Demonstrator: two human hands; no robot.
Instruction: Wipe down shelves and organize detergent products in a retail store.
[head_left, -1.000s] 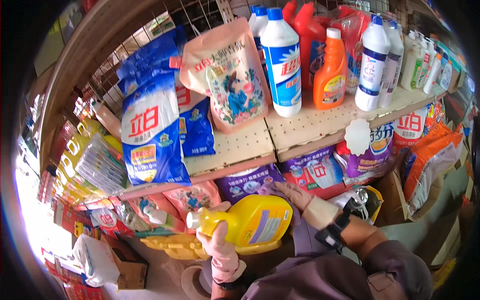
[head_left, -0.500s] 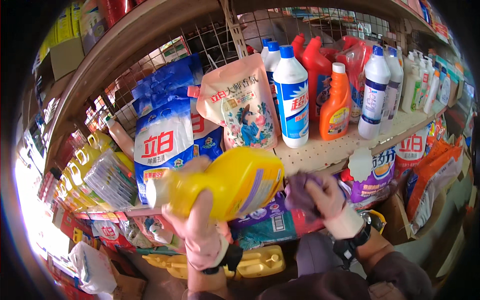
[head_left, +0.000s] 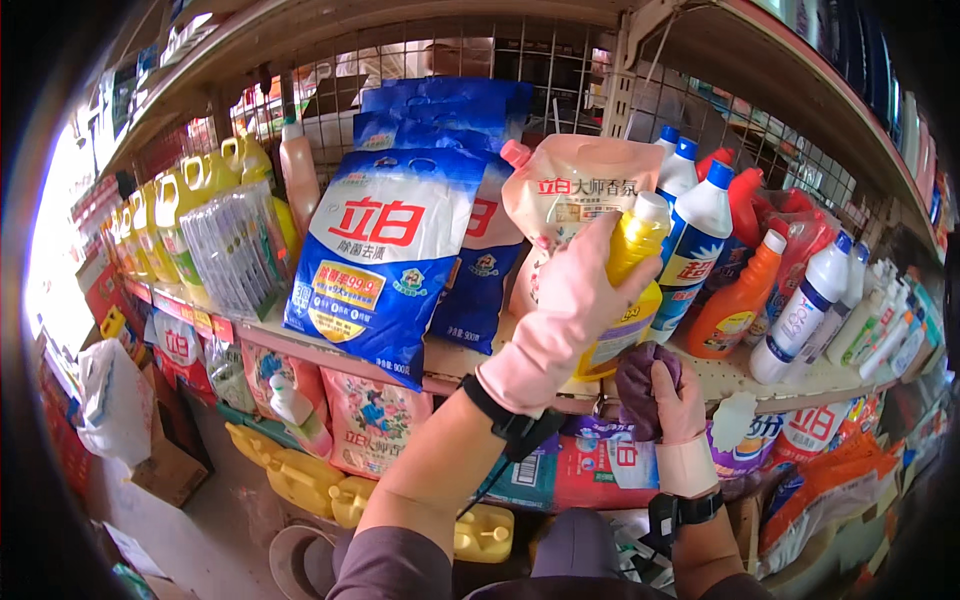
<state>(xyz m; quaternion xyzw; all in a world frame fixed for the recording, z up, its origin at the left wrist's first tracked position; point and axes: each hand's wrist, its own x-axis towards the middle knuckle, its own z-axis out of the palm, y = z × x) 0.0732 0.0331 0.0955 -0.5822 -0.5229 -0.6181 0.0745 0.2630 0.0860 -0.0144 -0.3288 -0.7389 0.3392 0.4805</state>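
Grasping a yellow bottle (head_left: 625, 328) with the left hand (head_left: 568, 305), wrapped about the neck below the white cap (head_left: 652, 207), with the cap leaning rightward and the base down by the front edge of the shelf (head_left: 735, 385). Cannot tell from this view about contact between base and shelf. Clutching a crumpled purple cloth (head_left: 645, 378) in the right hand (head_left: 680, 400), at the same front edge and just beside the bottle's lower part; cannot tell about cloth touching bottle. Judging by the pose, probably at the step of setting the bottle on the shelf, with the cloth ready for wiping. For the next move, would call for tipping the bottle upright, getting the whole base behind the front edge, and staying clear of the pink pouch (head_left: 570, 190) behind and the blue-and-white bottle (head_left: 695, 240) to the right before loosening the left hand. Toward the shelf's left end, see blue bags (head_left: 385, 260), then yellow jugs (head_left: 172, 215); toward the right end, an orange spray bottle (head_left: 735, 310).
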